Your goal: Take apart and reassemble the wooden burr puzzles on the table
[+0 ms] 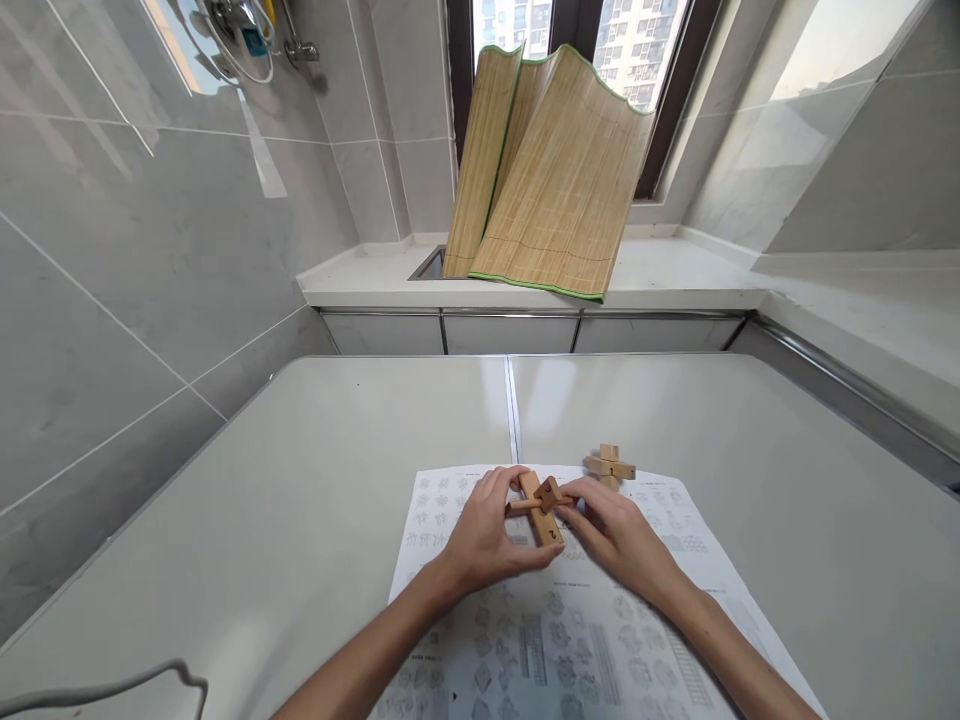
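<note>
Both my hands hold a small wooden puzzle (541, 505) of crossed notched bars just above a printed sheet of diagrams (570, 640). My left hand (484, 535) grips the bars from the left, thumb under the long bar and fingers curled over its top. My right hand (619, 535) pinches the dark centre block from the right with thumb and forefinger. A second, assembled wooden cross puzzle (610, 466) stands on the sheet's far edge, just beyond my right hand.
The sheet lies on a white table (300, 520) with a seam down its middle. A tiled wall runs along the left. Behind the table, a white ledge (675, 280) carries a bamboo mat (551, 190) leaning against the window. A grey cord (112, 688) lies at the near left corner.
</note>
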A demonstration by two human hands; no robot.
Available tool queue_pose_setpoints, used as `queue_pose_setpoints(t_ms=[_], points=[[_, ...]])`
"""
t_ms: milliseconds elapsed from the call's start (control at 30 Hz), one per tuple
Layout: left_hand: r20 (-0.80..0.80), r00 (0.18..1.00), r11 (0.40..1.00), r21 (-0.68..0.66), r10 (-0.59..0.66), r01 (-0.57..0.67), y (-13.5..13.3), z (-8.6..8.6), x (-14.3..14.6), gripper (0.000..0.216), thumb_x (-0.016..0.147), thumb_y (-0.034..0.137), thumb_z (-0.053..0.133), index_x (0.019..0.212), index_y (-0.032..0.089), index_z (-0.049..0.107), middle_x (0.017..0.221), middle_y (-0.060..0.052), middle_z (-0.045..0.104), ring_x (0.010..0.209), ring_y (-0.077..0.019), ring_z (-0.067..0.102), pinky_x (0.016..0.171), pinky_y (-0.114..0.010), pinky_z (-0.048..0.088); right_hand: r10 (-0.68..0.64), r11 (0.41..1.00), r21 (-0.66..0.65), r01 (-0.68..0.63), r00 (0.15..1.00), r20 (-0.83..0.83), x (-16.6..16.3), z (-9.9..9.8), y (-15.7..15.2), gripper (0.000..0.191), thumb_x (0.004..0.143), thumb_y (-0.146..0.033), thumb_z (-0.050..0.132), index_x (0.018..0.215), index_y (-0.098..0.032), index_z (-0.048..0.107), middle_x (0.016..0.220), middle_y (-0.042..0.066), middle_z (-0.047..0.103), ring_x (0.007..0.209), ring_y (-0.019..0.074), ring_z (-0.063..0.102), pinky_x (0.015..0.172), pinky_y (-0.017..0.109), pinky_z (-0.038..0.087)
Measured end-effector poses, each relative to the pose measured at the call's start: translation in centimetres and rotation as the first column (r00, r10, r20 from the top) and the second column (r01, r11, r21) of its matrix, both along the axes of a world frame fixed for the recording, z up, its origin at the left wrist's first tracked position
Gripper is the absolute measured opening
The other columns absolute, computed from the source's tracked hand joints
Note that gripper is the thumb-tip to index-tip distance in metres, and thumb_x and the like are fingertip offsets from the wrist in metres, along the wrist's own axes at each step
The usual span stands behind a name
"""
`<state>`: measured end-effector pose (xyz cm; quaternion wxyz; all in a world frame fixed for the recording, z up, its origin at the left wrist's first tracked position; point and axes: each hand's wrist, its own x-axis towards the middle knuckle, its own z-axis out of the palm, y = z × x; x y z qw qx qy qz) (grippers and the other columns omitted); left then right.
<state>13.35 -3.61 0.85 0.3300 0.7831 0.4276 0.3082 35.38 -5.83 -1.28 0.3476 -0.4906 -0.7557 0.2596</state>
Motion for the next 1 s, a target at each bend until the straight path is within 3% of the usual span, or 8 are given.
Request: queue_pose_setpoints(t_ms=[300, 533, 733, 867, 1000], points=[[-0.005, 1.0, 1.0, -0.002, -0.016, 0.016, 0.0, -0.2, -0.1, 0.077, 0.07, 0.04, 0.088, 0.138, 0.025, 0.053, 0.129, -0.009, 0.064, 0.12, -0.0324, 0.059, 0.103, -0.045, 0.051, 0.057, 0.998, -0.037, -0.058, 0.997, -0.047, 0.3, 0.5, 0.1, 0.022, 0.108, -0.032, 0.046, 0.111, -0.028, 0.067, 0.104, 0.005, 0.07, 0.093, 0.0234, 0.065, 0.081, 0.035, 0.049], [-0.037, 0.997, 0.998, -0.029, -0.065, 0.064, 0.1, 0.4, -0.4, 0.08, 0.073, 0.047, 0.086, 0.142, 0.025, 0.052, 0.131, -0.01, 0.063, 0.122, -0.0337, 0.058, 0.103, -0.047, 0.05, 0.093, 0.994, -0.051, -0.096, 0.993, -0.069, 0.6, 0.8, 0.1, 0.023, 0.109, -0.033, 0.044, 0.106, -0.027, 0.066, 0.101, 0.004, 0.07, 0.087, 0.0217, 0.065, 0.078, 0.033, 0.048], [-0.023, 1.0, 1.0, -0.006, 0.0, 0.0, 0.8, -0.4, -1.0, 0.079, 0.081, 0.047, 0.079, 0.149, 0.023, 0.047, 0.135, -0.012, 0.062, 0.125, -0.0332, 0.058, 0.107, -0.047, 0.048, 0.151, 0.984, -0.077, -0.158, 0.984, -0.091, 0.3, 0.9, -0.4, 0.026, 0.11, -0.036, 0.043, 0.106, -0.026, 0.067, 0.094, 0.004, 0.069, 0.081, 0.0213, 0.063, 0.073, 0.033, 0.047], [-0.014, 0.999, 0.999, 0.011, -0.035, 0.036, 1.3, -0.4, -1.6, 0.082, 0.083, 0.046, 0.079, 0.154, 0.025, 0.043, 0.131, -0.011, 0.063, 0.122, -0.0315, 0.059, 0.104, -0.045, 0.049, 0.145, 0.986, -0.071, -0.151, 0.985, -0.092, -0.2, 1.1, -0.6, 0.025, 0.109, -0.037, 0.045, 0.104, -0.026, 0.067, 0.092, 0.004, 0.069, 0.079, 0.021, 0.062, 0.071, 0.032, 0.047], [-0.045, 0.994, 0.995, 0.004, -0.101, 0.101, 1.2, 0.0, -1.7, 0.067, 0.09, 0.045, 0.074, 0.15, 0.028, 0.048, 0.125, -0.01, 0.064, 0.113, -0.0283, 0.061, 0.1, -0.043, 0.05, 0.128, 0.988, -0.08, -0.136, 0.987, -0.1, -0.4, 1.2, -0.6, 0.024, 0.108, -0.038, 0.046, 0.105, -0.026, 0.067, 0.091, 0.004, 0.069, 0.078, 0.0206, 0.061, 0.07, 0.031, 0.047]])
